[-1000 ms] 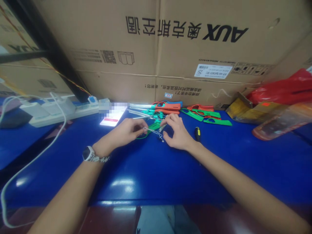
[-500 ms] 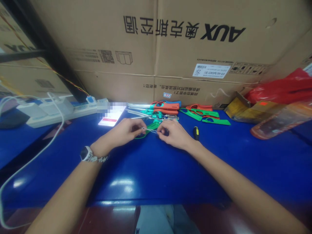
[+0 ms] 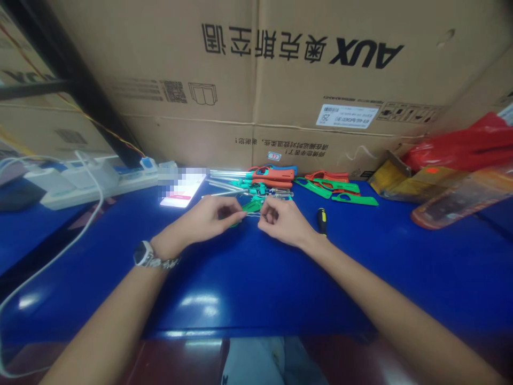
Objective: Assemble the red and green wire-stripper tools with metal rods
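Observation:
Between my two hands runs a thin pale wire [image 3: 253, 215]. My left hand [image 3: 212, 216] pinches its left end between thumb and forefinger. Its other end is in the closed fingertips of my right hand [image 3: 286, 223]. Just behind the fingers lies a green plastic lighter casing [image 3: 252, 205], partly hidden by my hands. Beyond it is a pile of long-nosed lighters, with an orange lighter [image 3: 276, 174] on top and metal tubes pointing left. To the right of my right hand lies a black and yellow screwdriver [image 3: 321, 220], its tip hidden by my wrist.
Loose green casing halves [image 3: 355, 200] and orange ones lie at the back right. A lit phone [image 3: 184, 188] and a white power strip [image 3: 68, 198] are on the left. A large cardboard box [image 3: 256, 80] stands behind the blue table [image 3: 256, 289]. An orange-tinted container [image 3: 460, 200] lies far right.
My left fingertips have moved slightly right, closer to my right hand, so a shorter stretch of wire shows. My right hand stays about where it was.

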The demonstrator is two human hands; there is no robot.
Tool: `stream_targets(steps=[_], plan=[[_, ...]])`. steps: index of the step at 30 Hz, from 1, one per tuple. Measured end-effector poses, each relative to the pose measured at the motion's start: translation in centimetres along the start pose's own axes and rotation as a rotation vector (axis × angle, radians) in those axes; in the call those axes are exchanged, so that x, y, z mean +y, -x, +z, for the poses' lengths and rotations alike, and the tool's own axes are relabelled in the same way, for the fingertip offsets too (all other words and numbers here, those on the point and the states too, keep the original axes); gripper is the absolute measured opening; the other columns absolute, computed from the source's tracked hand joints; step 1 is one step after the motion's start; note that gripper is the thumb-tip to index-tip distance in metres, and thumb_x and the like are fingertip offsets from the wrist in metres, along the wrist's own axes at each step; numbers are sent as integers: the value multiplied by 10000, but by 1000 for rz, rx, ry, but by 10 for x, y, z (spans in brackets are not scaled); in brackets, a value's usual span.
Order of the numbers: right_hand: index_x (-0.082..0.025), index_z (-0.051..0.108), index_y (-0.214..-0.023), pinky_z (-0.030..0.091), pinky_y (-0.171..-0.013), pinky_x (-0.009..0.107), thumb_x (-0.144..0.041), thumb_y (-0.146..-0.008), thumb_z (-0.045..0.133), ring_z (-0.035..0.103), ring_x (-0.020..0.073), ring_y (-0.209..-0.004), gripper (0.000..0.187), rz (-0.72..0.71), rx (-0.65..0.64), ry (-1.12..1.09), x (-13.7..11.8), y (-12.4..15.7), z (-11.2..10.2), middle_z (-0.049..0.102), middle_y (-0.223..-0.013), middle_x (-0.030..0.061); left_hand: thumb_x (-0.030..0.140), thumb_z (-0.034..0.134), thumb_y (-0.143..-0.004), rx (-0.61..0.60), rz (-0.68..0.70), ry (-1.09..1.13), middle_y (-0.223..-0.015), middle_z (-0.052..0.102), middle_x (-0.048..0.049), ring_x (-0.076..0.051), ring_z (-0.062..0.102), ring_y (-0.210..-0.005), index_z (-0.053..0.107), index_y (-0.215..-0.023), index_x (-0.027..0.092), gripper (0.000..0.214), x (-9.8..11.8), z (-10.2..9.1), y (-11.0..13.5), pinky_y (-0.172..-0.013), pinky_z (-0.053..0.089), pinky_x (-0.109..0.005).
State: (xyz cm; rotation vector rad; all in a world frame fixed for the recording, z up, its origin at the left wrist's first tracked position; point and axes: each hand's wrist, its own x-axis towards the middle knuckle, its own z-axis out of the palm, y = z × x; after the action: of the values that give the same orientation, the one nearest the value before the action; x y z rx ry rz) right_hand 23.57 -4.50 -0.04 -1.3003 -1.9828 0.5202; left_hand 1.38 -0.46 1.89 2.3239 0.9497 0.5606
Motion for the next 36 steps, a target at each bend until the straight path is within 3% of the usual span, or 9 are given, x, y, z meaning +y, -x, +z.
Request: stream_targets(steps=[8, 16, 22, 28, 36], plan=[[-212, 544, -724, 406, -581, 248, -125, -707, 619, 550, 115, -560, 117, -31, -27, -40, 4, 2, -1, 588, -609, -46, 254, 516, -930, 14, 159, -275, -890, 737, -74, -182, 646, -745, 739, -955, 179, 236, 7, -1, -2, -703, 455, -284], [-213, 534, -699, 397, -559, 241, -120, -700, 611, 545, 114, -534, 121, -12, -4, -3, 2, 2, 2, 583, -587, -46, 185, 588, -759, 19, -17, -519, -702, 707, -46, -201, 614, -629, 740, -825, 207, 166, 17, 4, -3, -578, 360, -285], [-216, 504, -650, 410, -566, 241, -148, -699, 605, 557, 121, -542, 132, 2, 48, -48, 5, 2, 5, 585, -586, -44, 221, 583, -772, 28, -52, -363, -667, 706, -24, -164, 588, -562, 753, -869, 196, 196, 17, 4, -5, -552, 365, -260], [-220, 486, -628, 404, -518, 235, -164, -668, 616, 540, 123, -497, 148, 113, 114, -123, 6, 2, 7, 583, -544, -48, 230, 584, -795, 20, -80, 12, -814, 763, -22, -179, 677, -681, 668, -997, 183, 224, 1, 9, -6, -626, 472, -258], [-224, 496, -654, 418, -504, 237, -167, -668, 622, 540, 122, -481, 139, 141, 87, -206, 4, 3, 7, 578, -541, -51, 231, 620, -772, 90, -94, 42, -750, 725, -26, -184, 678, -682, 638, -838, 179, 86, 1, 12, -8, -638, 498, -276]])
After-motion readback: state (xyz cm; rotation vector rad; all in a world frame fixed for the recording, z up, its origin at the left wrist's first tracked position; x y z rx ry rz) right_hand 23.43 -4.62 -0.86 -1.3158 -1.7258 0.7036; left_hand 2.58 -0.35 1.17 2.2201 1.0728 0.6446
